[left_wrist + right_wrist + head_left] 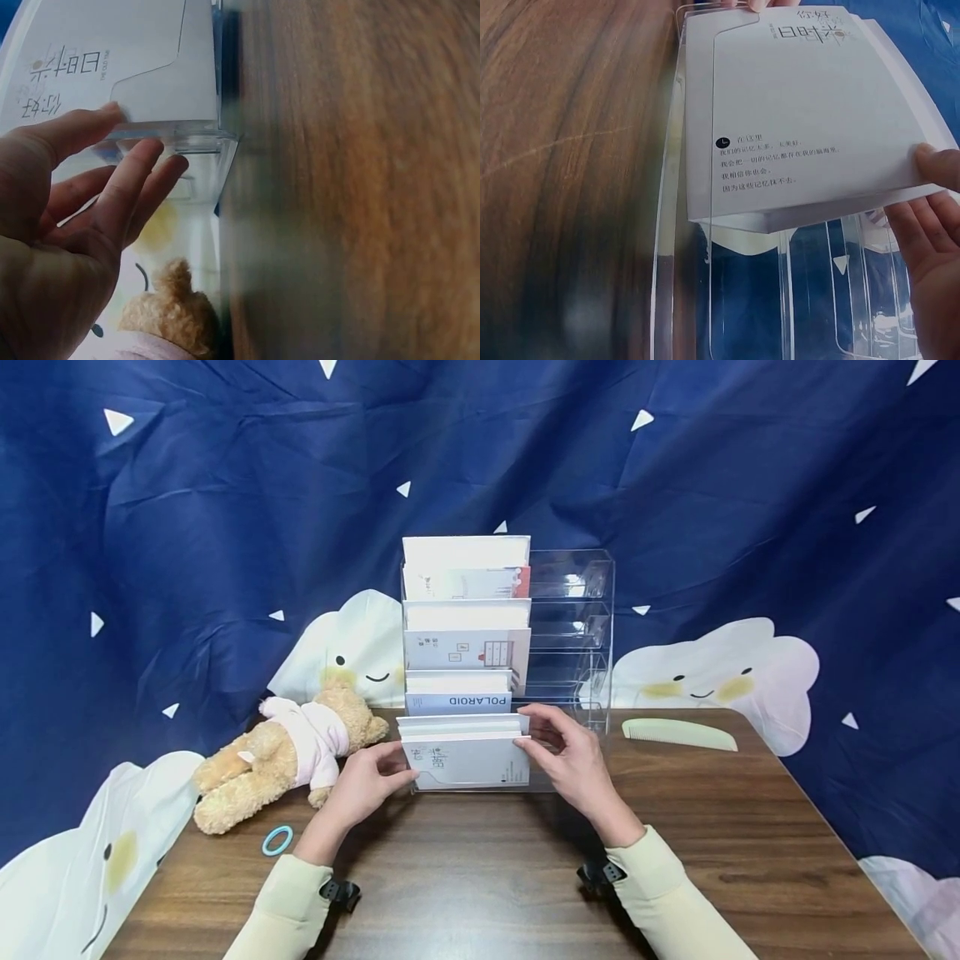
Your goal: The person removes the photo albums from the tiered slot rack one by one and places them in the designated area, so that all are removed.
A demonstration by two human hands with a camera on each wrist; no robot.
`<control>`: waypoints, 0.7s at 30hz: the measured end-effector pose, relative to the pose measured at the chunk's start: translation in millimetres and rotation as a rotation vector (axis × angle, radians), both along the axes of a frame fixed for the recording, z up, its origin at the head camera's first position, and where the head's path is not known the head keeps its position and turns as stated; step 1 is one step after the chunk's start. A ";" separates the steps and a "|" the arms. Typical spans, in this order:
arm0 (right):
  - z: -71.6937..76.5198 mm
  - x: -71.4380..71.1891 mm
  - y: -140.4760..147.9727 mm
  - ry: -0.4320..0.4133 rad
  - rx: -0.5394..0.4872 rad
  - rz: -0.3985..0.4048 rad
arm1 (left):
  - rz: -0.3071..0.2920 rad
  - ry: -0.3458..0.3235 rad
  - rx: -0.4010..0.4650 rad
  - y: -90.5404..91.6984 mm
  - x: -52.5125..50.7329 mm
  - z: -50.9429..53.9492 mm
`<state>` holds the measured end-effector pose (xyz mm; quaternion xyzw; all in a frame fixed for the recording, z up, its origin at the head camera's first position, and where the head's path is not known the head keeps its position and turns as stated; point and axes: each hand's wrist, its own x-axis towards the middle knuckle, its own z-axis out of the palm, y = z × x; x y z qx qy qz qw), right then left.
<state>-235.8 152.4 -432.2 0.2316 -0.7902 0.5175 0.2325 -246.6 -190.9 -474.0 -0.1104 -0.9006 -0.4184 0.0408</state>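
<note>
A white postcard packet with dark lettering stands in the lowest, front tier of a clear stepped rack. My right hand grips the packet's right edge, thumb on the front face and fingers behind it. In the right wrist view this packet leans, with pale sheets behind its front panel. My left hand holds the rack's front left corner. In the left wrist view, its thumb lies at the front lip and its fingers touch the clear side wall.
Behind, the rack holds a blue POLAROID packet and more card packets on its left side. A teddy bear and a blue ring lie left; a pale green comb lies right. A blue curtain hangs behind the wooden table.
</note>
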 end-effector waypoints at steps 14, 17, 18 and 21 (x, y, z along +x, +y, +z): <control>13.9 -2.0 14.1 0.030 -0.092 0.066 | -0.006 0.004 0.012 -2.4 0.1 1.3; 19.2 -1.7 20.4 -0.009 -0.148 0.071 | -0.004 -0.004 0.016 -3.0 -0.1 0.7; 21.0 -1.4 23.0 -0.025 -0.166 0.063 | -0.007 -0.006 0.018 -3.1 -0.3 0.3; 26.5 0.1 31.4 -0.074 -0.204 0.023 | -0.015 -0.011 0.026 -3.4 -1.0 -1.5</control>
